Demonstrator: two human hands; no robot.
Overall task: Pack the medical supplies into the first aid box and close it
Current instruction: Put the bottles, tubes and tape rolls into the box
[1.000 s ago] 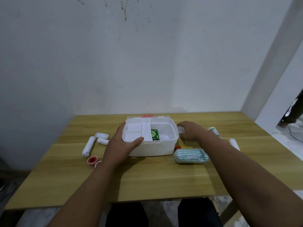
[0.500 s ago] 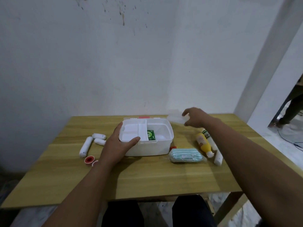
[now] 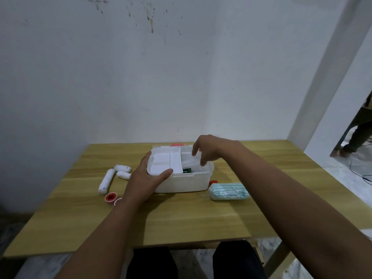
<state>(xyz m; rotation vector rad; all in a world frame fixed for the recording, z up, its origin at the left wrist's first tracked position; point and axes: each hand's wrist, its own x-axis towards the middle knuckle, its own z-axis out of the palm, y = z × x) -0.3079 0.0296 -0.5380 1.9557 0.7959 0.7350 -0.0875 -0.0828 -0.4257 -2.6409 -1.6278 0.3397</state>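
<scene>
The open white first aid box stands mid-table, with a white divider tray in its left half and a small green carton inside. My left hand grips the box's front left corner, thumb on the rim. My right hand reaches down into the right half, fingertips on a translucent white packet that slants into the box. A teal striped pack lies right of the box. Left of it lie a long bandage roll, two short rolls and red tape rolls.
A small red-capped item pokes out by the box's right front corner. The lid lies behind the box. The wooden table stands against a white wall. Someone's legs show in the doorway at the far right.
My right hand picked up the white packet from the right of the box, lifted it and brought it left and down into the box. My left hand kept hold of the box.
</scene>
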